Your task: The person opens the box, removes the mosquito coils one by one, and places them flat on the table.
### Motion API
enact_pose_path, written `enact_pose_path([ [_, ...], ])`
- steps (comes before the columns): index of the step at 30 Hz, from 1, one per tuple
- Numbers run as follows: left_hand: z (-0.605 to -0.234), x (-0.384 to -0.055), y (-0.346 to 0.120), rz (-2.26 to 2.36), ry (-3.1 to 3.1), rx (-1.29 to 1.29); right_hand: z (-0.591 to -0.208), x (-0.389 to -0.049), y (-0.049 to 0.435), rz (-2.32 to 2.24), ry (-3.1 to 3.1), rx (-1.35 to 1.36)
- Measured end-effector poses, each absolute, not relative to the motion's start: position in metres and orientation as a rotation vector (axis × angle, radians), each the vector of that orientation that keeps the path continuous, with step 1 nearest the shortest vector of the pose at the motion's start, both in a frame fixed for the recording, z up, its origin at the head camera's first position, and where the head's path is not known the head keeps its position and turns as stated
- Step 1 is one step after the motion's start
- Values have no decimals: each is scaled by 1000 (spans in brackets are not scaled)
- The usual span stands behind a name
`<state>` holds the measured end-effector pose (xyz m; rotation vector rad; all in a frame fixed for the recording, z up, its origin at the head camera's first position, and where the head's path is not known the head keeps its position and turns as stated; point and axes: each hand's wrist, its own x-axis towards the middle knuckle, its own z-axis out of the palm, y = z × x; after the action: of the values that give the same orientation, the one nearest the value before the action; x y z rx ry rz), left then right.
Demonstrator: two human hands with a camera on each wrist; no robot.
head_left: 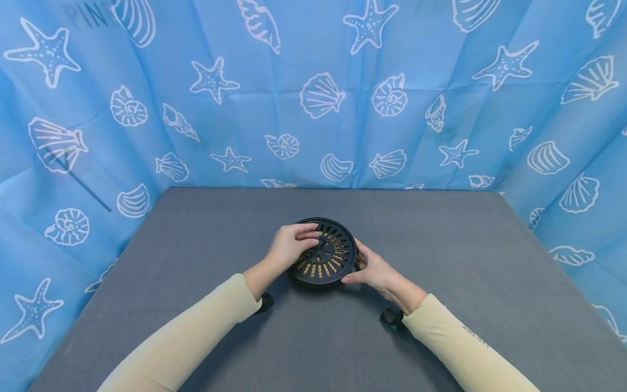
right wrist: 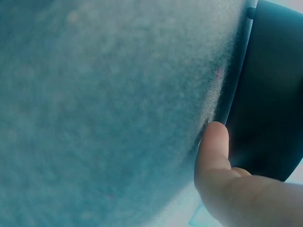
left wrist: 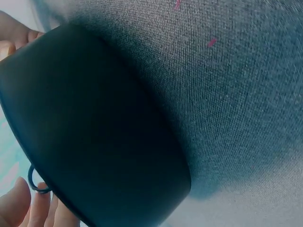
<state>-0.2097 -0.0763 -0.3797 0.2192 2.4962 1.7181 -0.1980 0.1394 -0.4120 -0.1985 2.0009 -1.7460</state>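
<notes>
Running from the left side round the back to the right side, a blue curtain (head_left: 360,130) printed with white shells and starfish encloses the work area. Faint letters show at its upper left. A table (head_left: 441,245) with a grey woven covering fills the lower middle, its far edge near the curtain. A round black tin (left wrist: 94,127) is at the middle of the table, between the two hands; whether its base touches the covering cannot be determined. Brown-yellow material shows through the slots of its lid (head_left: 333,256).

The left hand (head_left: 293,243) reaches over the lid from the left, palm side down, wrist bent. Its fingers are nearly straight and side by side, the thumb slightly apart from them; the tips are at the small ring (left wrist: 29,177) on the lid, with no firm hold on it visible. The right hand (head_left: 373,270) grips the tin at its right side, thumb on the near edge, fingers curled behind.

Count, left to right: two cream sleeves (head_left: 196,326), one per arm; two dark wrist devices (head_left: 265,303), one under each wrist; one tin; one lid; one ring; two pink specks (left wrist: 211,42) on the covering in the left wrist view.
</notes>
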Motion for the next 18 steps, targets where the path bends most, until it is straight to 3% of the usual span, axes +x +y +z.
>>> enact_pose_path([
  [18, -383, -216, -71, 1663, 2552, 186, -413, -203, 142, -1724, 1974, -153],
])
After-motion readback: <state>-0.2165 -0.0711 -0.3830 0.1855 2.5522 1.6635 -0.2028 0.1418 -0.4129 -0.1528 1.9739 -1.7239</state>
